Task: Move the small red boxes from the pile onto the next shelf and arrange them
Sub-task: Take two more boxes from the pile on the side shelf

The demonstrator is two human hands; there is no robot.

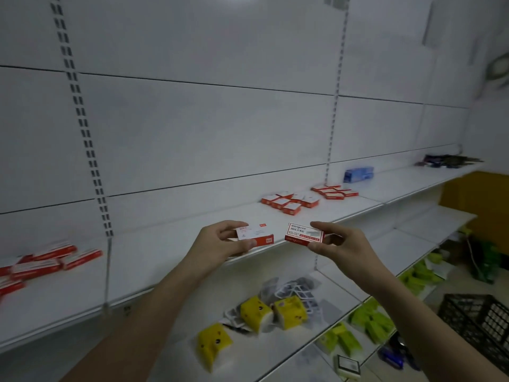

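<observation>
My left hand (220, 239) grips a small red and white box (257, 235) by its left end. My right hand (334, 239) pinches another red box (303, 234) between thumb and fingers. Both boxes hover just above the front edge of the white shelf (170, 255). A loose pile of red boxes (41, 264) lies on the shelf section at far left. On the shelf to the right sit a group of red and white boxes (290, 203) and a neat block of red boxes (334, 191).
A blue box (358, 174) stands behind the neat block, dark items (446, 160) farther right. The lower shelf holds yellow packs (272, 312) and grey packets (297, 292); green packs (371, 323) lie below. A black crate (479, 318) sits at lower right.
</observation>
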